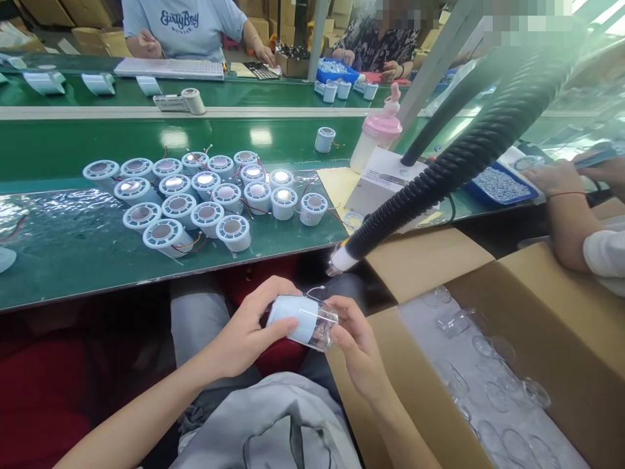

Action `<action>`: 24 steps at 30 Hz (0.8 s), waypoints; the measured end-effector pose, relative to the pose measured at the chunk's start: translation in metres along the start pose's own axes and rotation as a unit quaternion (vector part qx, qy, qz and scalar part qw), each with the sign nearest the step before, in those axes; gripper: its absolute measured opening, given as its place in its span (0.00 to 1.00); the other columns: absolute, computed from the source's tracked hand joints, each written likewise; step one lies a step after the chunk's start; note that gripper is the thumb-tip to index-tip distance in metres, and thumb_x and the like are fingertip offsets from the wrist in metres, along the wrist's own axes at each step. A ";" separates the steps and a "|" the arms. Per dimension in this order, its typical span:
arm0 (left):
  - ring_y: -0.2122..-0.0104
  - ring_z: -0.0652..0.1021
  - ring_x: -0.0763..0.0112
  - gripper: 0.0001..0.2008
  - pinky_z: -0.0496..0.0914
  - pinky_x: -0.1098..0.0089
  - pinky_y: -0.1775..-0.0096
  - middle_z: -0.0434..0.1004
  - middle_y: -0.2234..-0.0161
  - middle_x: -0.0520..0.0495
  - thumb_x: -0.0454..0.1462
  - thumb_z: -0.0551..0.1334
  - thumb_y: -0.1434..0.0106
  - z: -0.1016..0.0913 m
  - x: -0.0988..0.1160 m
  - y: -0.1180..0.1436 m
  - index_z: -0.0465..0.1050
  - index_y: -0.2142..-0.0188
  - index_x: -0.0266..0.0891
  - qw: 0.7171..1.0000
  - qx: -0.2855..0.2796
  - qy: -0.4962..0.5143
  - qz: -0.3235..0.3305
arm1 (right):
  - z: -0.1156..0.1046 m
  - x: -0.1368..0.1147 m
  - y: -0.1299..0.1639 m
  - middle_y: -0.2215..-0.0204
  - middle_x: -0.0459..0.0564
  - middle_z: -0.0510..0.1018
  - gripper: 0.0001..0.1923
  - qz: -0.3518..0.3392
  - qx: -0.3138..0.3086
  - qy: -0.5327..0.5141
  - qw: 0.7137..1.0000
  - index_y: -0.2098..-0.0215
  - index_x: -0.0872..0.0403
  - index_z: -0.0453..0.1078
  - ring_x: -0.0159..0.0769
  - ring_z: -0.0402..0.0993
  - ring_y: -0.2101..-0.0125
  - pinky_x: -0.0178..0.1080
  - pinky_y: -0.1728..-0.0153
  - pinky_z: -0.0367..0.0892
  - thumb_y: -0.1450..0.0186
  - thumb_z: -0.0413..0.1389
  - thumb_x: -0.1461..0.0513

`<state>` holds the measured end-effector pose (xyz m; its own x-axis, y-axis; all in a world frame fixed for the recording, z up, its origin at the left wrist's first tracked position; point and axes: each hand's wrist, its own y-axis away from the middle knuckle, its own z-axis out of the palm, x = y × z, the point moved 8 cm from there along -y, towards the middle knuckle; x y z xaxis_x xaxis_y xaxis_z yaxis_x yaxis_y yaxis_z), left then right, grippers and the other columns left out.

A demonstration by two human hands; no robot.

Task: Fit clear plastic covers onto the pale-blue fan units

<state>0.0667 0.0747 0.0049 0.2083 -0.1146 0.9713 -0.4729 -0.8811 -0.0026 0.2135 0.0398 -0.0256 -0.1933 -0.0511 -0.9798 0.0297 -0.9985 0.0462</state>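
Note:
Above my lap, my left hand (261, 322) is closed around a light blue cylindrical part (299, 318), thumb along its side. A clear plastic cup-like cover (326, 326) surrounds the right part of the cylinder, and my right hand (359, 342) grips its end between thumb and fingers. A thin wire sticks up from the pair. On the bench ahead stand several similar light blue cylinders (233, 233) with round metallic discs on top and red and dark wires. The black ribbed hose's metal-tipped nozzle (340, 259) hangs just above my hands.
To my right, an open cardboard box (375, 365) holds several clear plastic covers (493, 394) on white lining. The ribbed hose (439, 176) slants across the right side. A pink-lidded bottle (378, 133) and a blue tray (502, 185) stand behind it. Co-workers' hands show opposite and at right.

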 end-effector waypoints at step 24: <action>0.41 0.65 0.48 0.41 0.58 0.51 0.41 0.63 0.40 0.40 0.39 0.72 0.51 0.006 0.001 0.025 0.59 0.39 0.51 0.984 -0.148 -0.035 0.092 | 0.008 -0.023 0.019 0.48 0.53 0.71 0.27 -0.194 -0.165 0.223 0.941 0.47 0.44 0.64 0.47 0.69 0.48 0.47 0.50 0.67 0.44 0.64 0.61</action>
<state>0.0604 0.0500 0.0042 0.1499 -0.3000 0.9421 -0.7349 -0.6712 -0.0968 0.2103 0.0214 -0.0006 0.1759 0.4032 -0.8980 0.3590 -0.8757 -0.3229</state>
